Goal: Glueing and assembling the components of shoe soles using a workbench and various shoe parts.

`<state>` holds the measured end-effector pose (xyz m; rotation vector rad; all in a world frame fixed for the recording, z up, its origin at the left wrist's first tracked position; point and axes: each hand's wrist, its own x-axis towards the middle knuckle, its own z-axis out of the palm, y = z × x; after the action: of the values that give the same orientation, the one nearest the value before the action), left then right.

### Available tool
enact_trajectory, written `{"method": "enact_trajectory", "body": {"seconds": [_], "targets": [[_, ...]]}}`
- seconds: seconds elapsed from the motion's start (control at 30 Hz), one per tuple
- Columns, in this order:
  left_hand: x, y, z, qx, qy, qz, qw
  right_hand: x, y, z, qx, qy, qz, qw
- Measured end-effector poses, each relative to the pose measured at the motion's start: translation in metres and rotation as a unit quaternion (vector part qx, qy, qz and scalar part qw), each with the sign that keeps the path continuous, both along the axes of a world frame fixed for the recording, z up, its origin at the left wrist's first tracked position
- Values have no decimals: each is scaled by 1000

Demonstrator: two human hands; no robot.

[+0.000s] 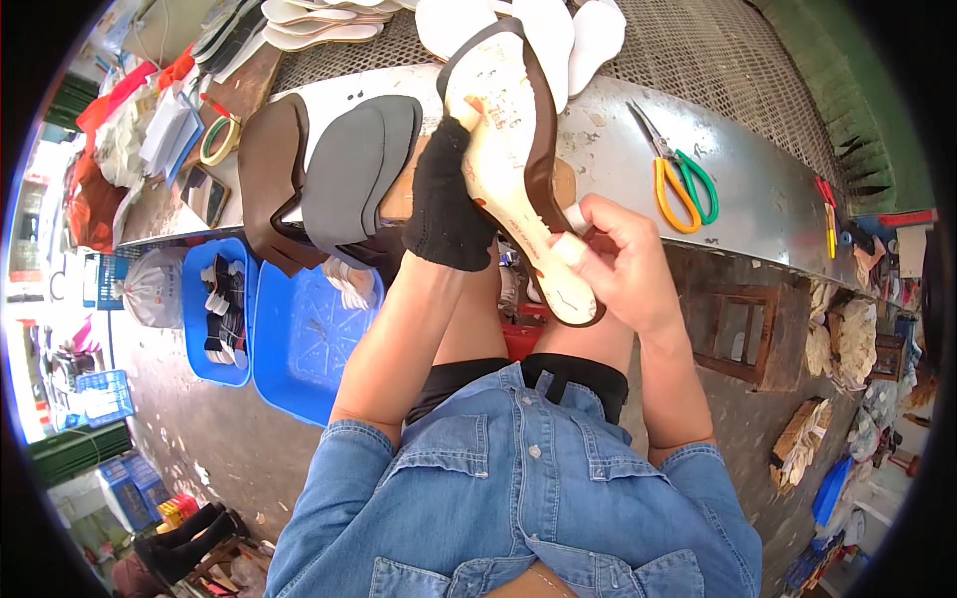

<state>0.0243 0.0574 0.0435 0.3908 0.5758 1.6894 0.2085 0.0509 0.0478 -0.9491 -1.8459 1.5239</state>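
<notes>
A pale shoe insole [503, 135] is held up over the table's near edge, its underside toward me. Brown leather wraps along its rim and stands up loosely down the right side. My left hand [447, 204], in a black fingerless-looking glove, is closed round the insole's left edge at the middle. At the narrow heel end my right hand [628, 261] is bare, thumb and forefinger pinching the right edge. Something white shows at one of its fingertips. The left fingers behind the insole are hidden.
Brown leather pieces [267, 164] and grey pieces [349, 169] lie at left on the metal table [608, 130]. Scissors [666, 184] with yellow and green handles lie to the right. White insoles [595, 45] rest on the mesh behind. Blue bins [304, 374] stand below left, a wooden stool [748, 334] below right.
</notes>
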Motion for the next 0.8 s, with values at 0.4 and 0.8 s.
{"method": "enact_trajectory", "body": {"seconds": [0.4, 0.8], "targets": [[11, 12, -34, -40, 129, -37, 990, 8, -10, -4, -175, 129, 1, 976], [12, -25, -34, -61, 381, -159, 909, 98, 51, -32, 319, -333, -411, 786]]}}
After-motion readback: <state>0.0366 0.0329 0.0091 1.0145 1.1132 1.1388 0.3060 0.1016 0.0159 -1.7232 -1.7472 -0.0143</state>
